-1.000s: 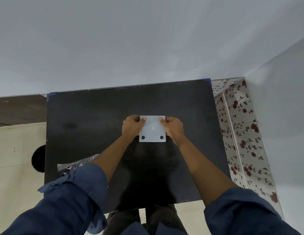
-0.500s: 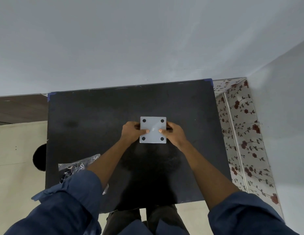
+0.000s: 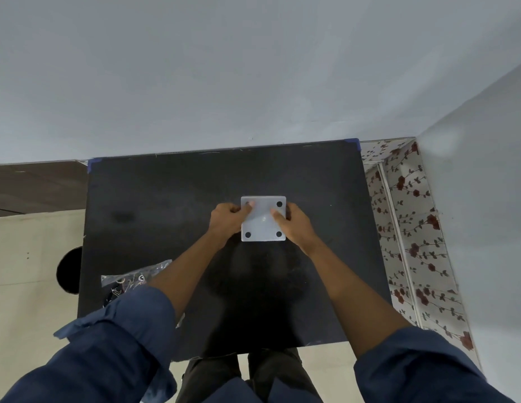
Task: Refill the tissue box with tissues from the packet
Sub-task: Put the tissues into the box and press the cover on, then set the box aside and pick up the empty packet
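A white square tissue box (image 3: 263, 228) stands in the middle of the black table (image 3: 166, 199), its underside up and showing four black round feet. My left hand (image 3: 228, 221) grips its left side, with the thumb over the far left foot. My right hand (image 3: 294, 225) grips the right side, thumb lying on the white face. A clear plastic packet (image 3: 131, 282) with dark print lies at the table's near left, partly hidden by my left sleeve. No tissues show.
The table stands against a pale wall. A flower-patterned panel (image 3: 410, 237) runs along its right side next to another wall. A beige surface with a round dark hole (image 3: 68, 270) lies to the left. My legs are below the near edge.
The box has turned in my hands from two visible feet to all four, its face now flat toward the camera. My thumbs have shifted onto that face.
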